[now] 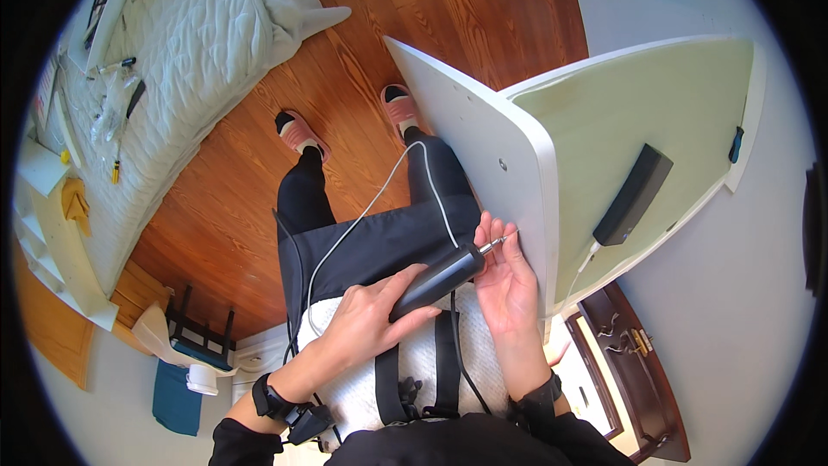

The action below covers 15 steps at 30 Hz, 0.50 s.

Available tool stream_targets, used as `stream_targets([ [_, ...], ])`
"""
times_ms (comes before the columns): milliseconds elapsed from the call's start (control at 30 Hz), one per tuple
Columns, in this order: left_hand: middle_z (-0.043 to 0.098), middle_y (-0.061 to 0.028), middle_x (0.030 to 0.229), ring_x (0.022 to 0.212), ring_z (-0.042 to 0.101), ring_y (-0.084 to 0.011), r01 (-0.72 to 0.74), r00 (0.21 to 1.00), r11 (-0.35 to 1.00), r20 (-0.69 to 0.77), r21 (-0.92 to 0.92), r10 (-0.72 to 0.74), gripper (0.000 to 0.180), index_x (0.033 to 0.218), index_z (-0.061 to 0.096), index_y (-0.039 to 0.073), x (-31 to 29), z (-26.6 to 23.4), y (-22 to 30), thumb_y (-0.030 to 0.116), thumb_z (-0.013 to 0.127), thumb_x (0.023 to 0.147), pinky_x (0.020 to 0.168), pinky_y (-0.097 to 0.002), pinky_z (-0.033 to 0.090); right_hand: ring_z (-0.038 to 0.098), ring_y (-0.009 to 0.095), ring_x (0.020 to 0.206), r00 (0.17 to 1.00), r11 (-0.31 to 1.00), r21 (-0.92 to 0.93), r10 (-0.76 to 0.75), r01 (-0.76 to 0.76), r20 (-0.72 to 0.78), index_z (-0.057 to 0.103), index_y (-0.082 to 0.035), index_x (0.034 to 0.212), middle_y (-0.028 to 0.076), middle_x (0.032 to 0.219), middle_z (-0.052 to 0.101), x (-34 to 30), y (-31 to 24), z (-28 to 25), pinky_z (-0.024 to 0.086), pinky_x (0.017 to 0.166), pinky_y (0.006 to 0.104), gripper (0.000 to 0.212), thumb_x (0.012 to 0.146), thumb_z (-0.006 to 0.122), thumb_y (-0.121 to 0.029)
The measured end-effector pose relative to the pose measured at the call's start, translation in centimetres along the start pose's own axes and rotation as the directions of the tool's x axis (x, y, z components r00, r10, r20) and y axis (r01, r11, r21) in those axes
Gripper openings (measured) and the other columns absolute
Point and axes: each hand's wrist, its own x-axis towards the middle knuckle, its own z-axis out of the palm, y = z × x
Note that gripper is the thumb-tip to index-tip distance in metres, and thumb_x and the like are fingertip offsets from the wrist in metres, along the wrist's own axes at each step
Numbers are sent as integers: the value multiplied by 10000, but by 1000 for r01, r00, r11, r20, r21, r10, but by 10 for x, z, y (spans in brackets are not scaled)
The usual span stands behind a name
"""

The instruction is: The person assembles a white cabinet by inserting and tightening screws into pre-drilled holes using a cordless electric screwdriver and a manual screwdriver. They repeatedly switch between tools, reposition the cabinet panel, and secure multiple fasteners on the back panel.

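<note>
Head view: your left hand [364, 318] is wrapping the black cylindrical power driver [440, 280] while your right hand [506, 292] is pinching its slim silver bit [489, 248], so keeping both aligned should help.

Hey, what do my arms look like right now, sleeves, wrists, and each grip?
Your left grip and right grip are both bare, without gloves. Black sleeves end partway along the forearms. The left wrist has a black band with a chunky black box beside it; the right wrist has a dark band.
</note>
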Motion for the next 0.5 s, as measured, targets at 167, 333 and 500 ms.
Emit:
stream_targets([
  [167,674,-238,876,741,664,-414,13,1000,997,13,81,-14,552,1240,528,11,-1,-3,10,363,713,857,650,-411,546,579,215,1166,999,998,59,11,-13,34,639,-40,1084,110,1177,648,1,3,-1,481,1027,336,179,932,637,-134],
  [333,663,-253,860,783,664,-423,72,997,985,29,154,-77,571,1269,499,9,-2,-1,18,381,689,880,691,-421,529,611,206,1104,994,997,72,5,-13,106,656,-34,1072,112,1147,664,6,4,-6,497,979,308,187,925,649,-149],
  [500,669,-266,891,817,662,-431,27,996,983,83,183,-42,547,1261,498,0,7,-7,9,361,676,891,712,-431,537,644,185,1026,994,997,9,-83,82,72,679,-80,1070,93,1119,680,10,11,-6,525,892,299,187,914,670,-183],
])
